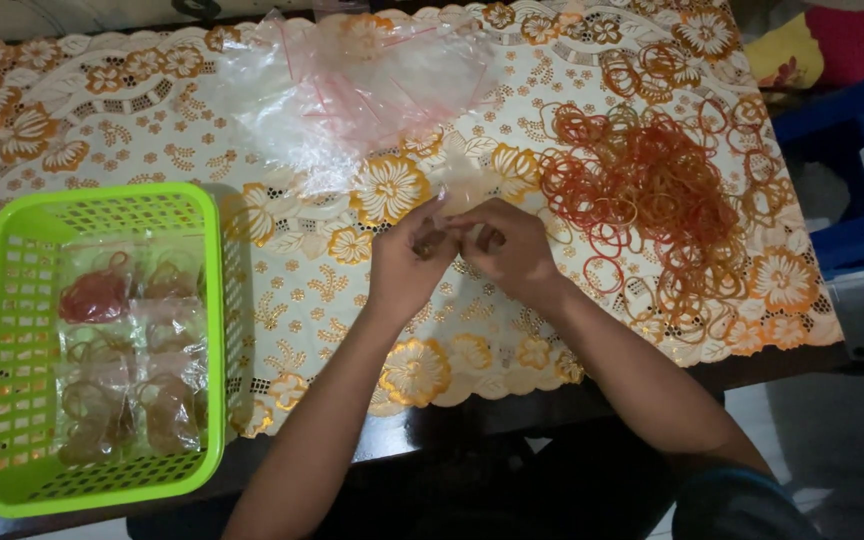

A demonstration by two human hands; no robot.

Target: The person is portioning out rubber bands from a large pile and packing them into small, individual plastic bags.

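Both hands meet near the middle of the desk (282,290), which is covered by a cream cloth with orange flowers. The left hand (404,262) and right hand (509,250) each have their grip pinched together on a small clear plastic bag (457,200) held between them. A loose heap of orange and red rubber bands (652,190) lies toward the right edge. Crumpled clear plastic bags (352,85) sit by the far edge. A lime-green plastic basket (207,300) at the left edge holds small filled packets of bands (122,350).
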